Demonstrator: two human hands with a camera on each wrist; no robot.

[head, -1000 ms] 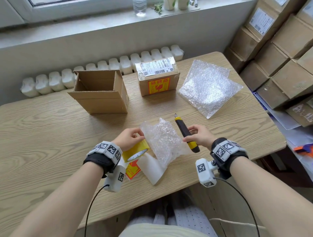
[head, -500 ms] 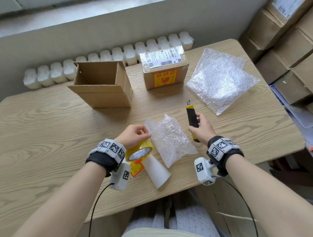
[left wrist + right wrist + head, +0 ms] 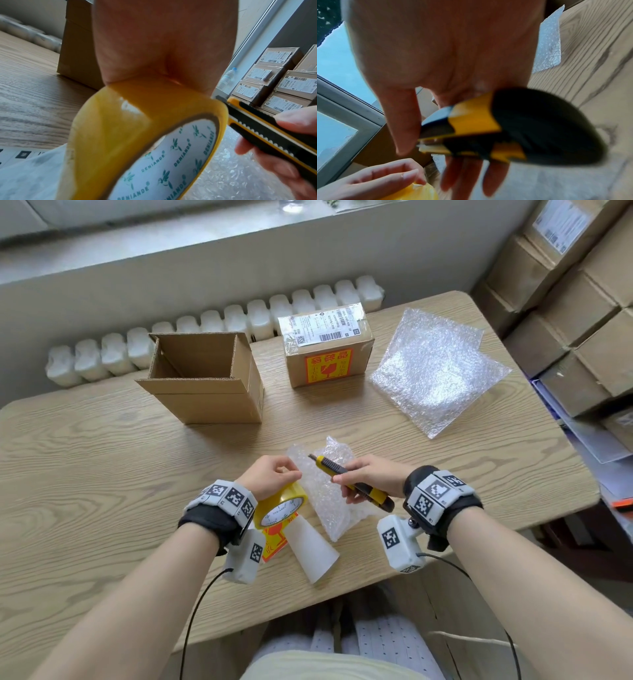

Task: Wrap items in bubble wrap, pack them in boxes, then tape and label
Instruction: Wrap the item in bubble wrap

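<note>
Left hand [image 3: 270, 475] grip pinches the tape roll [image 3: 281, 503]; right hand [image 3: 371, 475] grip curls round the knife [image 3: 349, 479].

Wood-grain table [image 3: 85, 474]; white radiator [image 3: 219, 320] under grey windowsill [image 3: 171, 237]; daylight.

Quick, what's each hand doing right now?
Left hand: grips the tape roll.
Right hand: holds the utility knife.

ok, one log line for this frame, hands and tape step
step: cutting tape | left hand: holds tape roll | right hand: grips utility knife | wrapped bundle: on table | open box: not yet packed
</note>
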